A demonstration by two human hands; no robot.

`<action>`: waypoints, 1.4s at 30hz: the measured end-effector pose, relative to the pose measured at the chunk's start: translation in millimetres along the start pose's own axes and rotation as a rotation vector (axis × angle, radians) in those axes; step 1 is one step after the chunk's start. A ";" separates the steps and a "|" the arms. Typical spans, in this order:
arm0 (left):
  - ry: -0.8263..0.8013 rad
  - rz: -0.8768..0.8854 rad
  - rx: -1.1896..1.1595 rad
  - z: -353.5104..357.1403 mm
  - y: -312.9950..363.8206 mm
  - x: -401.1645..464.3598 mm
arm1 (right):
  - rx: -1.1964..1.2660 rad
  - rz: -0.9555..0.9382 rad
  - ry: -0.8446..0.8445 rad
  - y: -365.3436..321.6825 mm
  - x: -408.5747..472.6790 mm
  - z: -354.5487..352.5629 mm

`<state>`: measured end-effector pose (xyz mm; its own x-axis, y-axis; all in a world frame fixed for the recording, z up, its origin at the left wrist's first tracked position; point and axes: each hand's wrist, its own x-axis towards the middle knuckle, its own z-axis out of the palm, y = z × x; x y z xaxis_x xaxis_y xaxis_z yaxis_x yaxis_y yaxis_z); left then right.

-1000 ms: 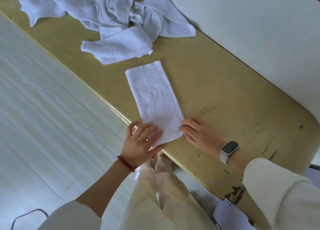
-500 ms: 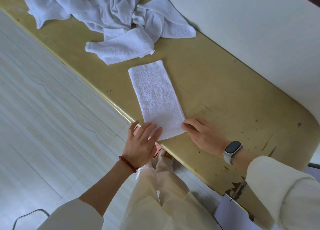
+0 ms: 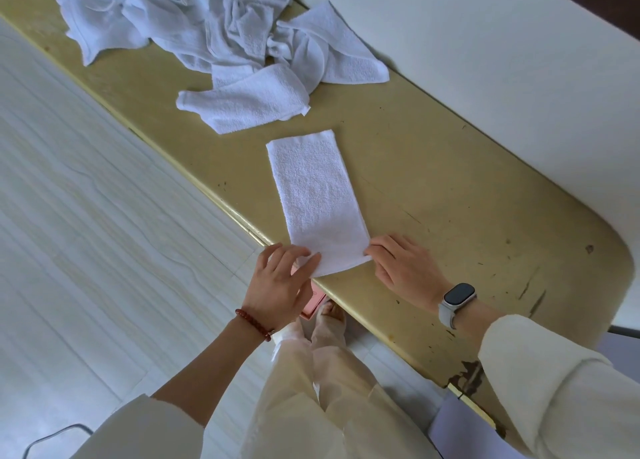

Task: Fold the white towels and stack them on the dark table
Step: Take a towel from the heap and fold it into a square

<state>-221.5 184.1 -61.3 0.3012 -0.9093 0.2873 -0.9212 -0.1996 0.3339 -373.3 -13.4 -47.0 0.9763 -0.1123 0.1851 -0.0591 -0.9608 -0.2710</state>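
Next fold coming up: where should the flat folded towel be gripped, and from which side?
Pinch the folded towel at its two near corners, from the table's near edge. It lies flat as a long strip running away from the person, and the left hand and right hand sit at those corners.
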 end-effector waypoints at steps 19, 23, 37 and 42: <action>-0.089 -0.992 -0.684 -31.5 3.3 80.2 | 1.208 1.019 0.007 -10.0 58.0 -21.3; -0.082 -0.941 -0.669 -35.7 3.1 84.5 | 1.165 1.026 0.004 -11.7 61.4 -22.3; 0.025 -0.913 -0.529 -25.4 -31.0 114.3 | 0.814 0.880 0.202 8.3 121.1 -17.2; 0.036 -0.944 -0.445 -11.8 -45.0 132.7 | 0.640 0.848 0.198 21.8 144.7 2.8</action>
<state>-137.1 76.7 -27.7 0.8655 -0.4408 -0.2381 -0.1361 -0.6642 0.7350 -232.8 -49.9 -28.7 0.6140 -0.7727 -0.1609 -0.5240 -0.2466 -0.8152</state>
